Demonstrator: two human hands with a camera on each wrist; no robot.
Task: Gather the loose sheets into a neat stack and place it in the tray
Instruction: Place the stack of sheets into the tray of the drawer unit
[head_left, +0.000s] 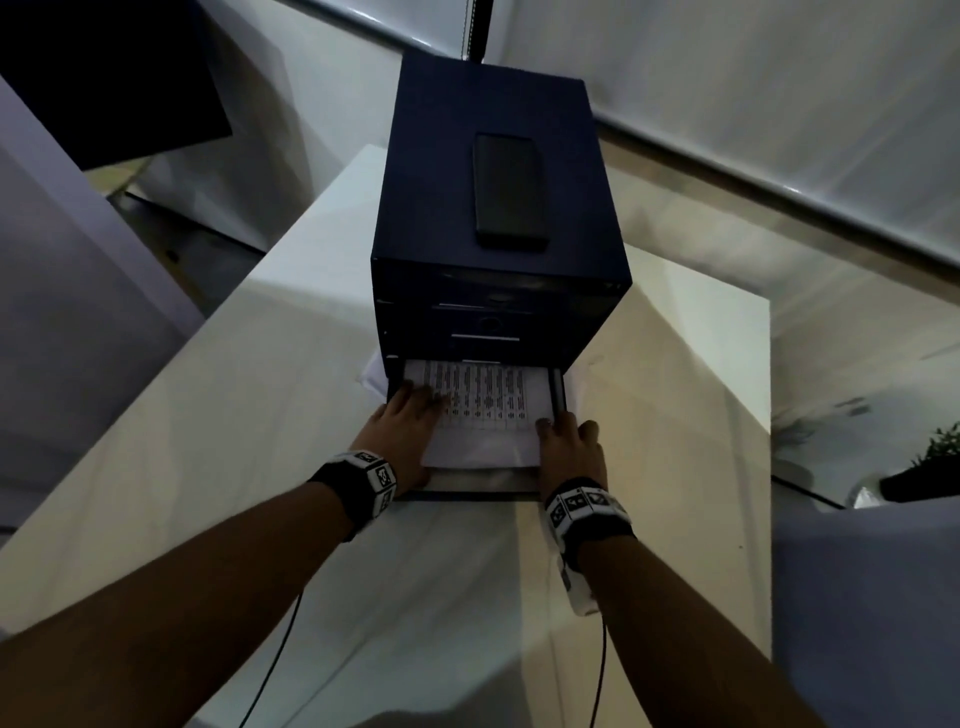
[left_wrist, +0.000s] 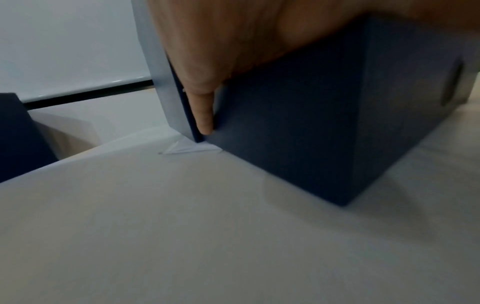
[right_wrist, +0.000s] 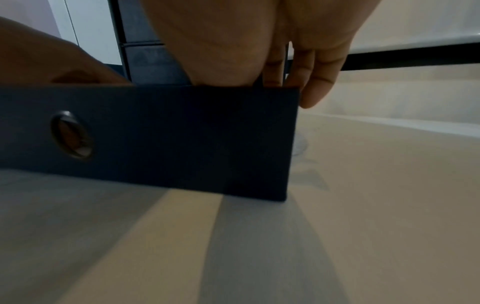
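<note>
The bench (head_left: 218, 467) carries a dark drawer cabinet (head_left: 493, 171) whose bottom tray (head_left: 470, 491) is pulled out. A stack of printed sheets (head_left: 480, 415) lies inside, pressed flat by the left hand (head_left: 402, 441) and right hand (head_left: 571, 449), each grip wide with straight fingers.

White table (head_left: 218, 415) carries dark blue drawer cabinet (head_left: 493, 171), standing upright near far end. Bottom drawer (right_wrist: 182, 139) pulled out toward near side, low over table surface, round hole in front panel. White paper (head_left: 373, 371) lies flat on table, corner sticking out from under cabinet at left. Table surface pale, with soft creases like cloth cover.
</note>
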